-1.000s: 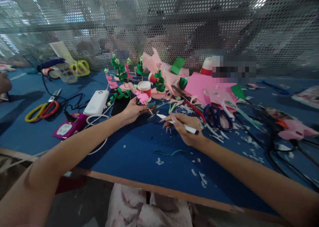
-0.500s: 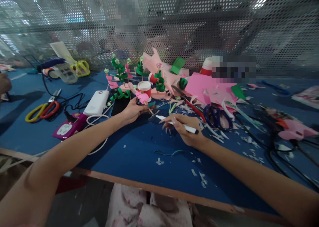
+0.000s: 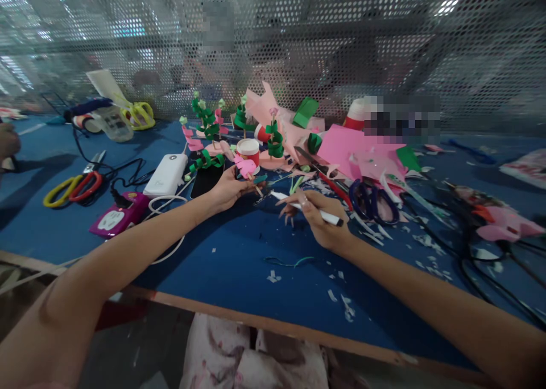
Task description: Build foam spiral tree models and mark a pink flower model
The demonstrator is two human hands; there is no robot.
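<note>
My left hand is closed in a pinch on a thin stick topped with curled pink paper. A bit of teal paper shows beside its fingertips. My right hand is closed around a white pen with a black end, its pale tip pointing left toward the stick. A small gap seems to lie between the tip and the stick; contact cannot be made out. Behind my left hand stands a red and white paper cup, next to green paper spirals on sticks.
Purple power adapter, white power bank and red-yellow scissors are at left. Blue-handled scissors, pink paper and a pink glue gun with black cables are at right. Paper scraps litter the blue table.
The pen in my right hand has shifted slightly up and to the right. My left hand keeps its pinch on the stick, almost still.
</note>
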